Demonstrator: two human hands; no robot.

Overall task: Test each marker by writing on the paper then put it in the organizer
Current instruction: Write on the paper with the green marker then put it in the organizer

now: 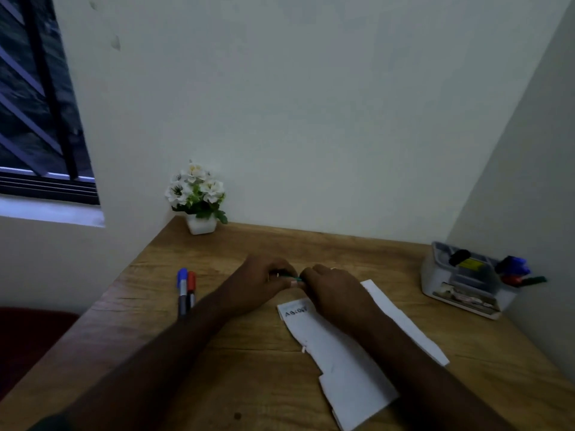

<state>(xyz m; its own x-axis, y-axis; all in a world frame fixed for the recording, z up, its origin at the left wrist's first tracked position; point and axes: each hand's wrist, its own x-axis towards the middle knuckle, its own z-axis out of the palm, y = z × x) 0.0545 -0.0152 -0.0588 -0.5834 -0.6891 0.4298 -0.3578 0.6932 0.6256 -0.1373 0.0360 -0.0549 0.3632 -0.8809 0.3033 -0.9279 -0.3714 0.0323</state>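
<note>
My left hand (pixel 264 279) and my right hand (pixel 329 289) meet over the middle of the wooden desk, both gripping a green marker (pixel 294 277); only a short green stretch shows between them. Just below lies a white paper (pixel 339 353) with dark letters written near its top edge. A blue-capped marker (pixel 182 290) and a red-capped marker (pixel 191 289) lie side by side at the left of the desk. A grey organizer (pixel 460 281) stands at the back right, with several markers sticking out of its right side.
A small white pot of white flowers (pixel 199 200) sits in the back left corner against the wall. Walls close the desk (pixel 217 368) at the back and right. A window is at the far left. The desk's left edge drops off near a dark red seat.
</note>
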